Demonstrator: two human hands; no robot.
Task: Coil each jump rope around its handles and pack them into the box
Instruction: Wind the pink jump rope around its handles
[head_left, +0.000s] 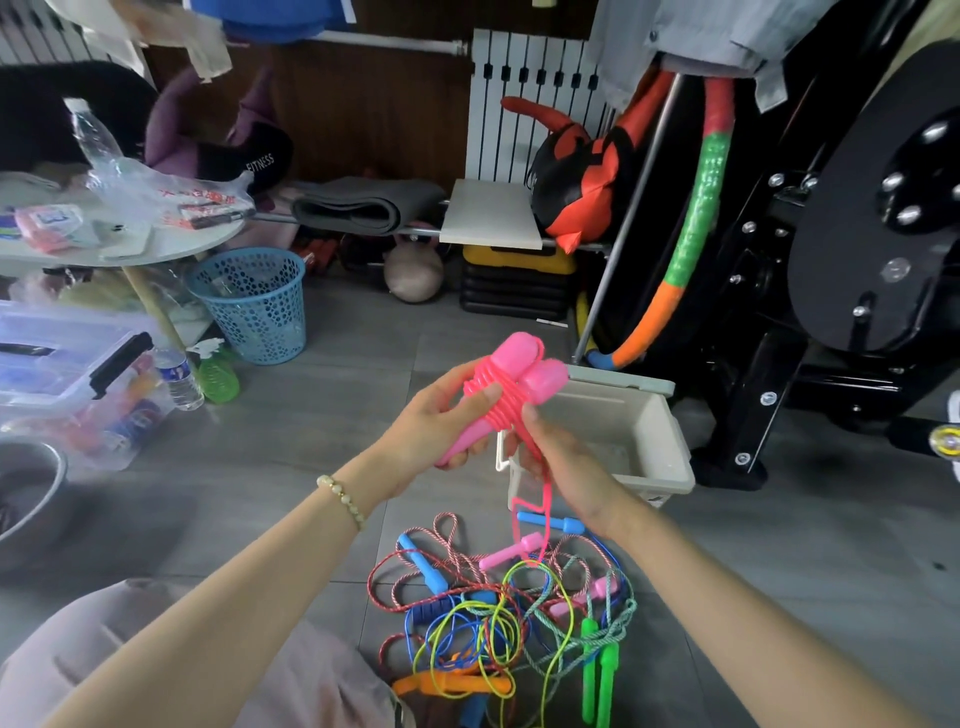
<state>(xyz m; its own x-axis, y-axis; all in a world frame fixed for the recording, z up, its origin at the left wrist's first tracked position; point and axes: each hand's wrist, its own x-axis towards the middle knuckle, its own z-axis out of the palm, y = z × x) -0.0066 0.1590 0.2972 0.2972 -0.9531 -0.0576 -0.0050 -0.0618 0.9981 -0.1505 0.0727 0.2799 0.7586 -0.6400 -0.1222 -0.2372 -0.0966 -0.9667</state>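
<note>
Above grey floor (337, 405), pink rope (498, 395), mostly coiled, is gripped by left hand (441, 421) w/ tail pinched by right hand (566, 467); box (670, 457) seems empty, tangled pile (498, 613) undone.

The pink handles (519, 366) are smooth, glossy plastic, and the pink cord (488, 397) wound on them is shiny plastic too. The box (672, 457) is matt off-white plastic. The floor (337, 431) looks grey and matt. On it, the red-and-white rope (445, 516) is braided cloth, the yellow-green cord (524, 567) thin glossy plastic. The blue basket (254, 306) is perforated plastic, the storage bin (67, 358) clear plastic, the bowl (36, 486) dull metal. The bracelet (343, 501) has polished beads.
</note>
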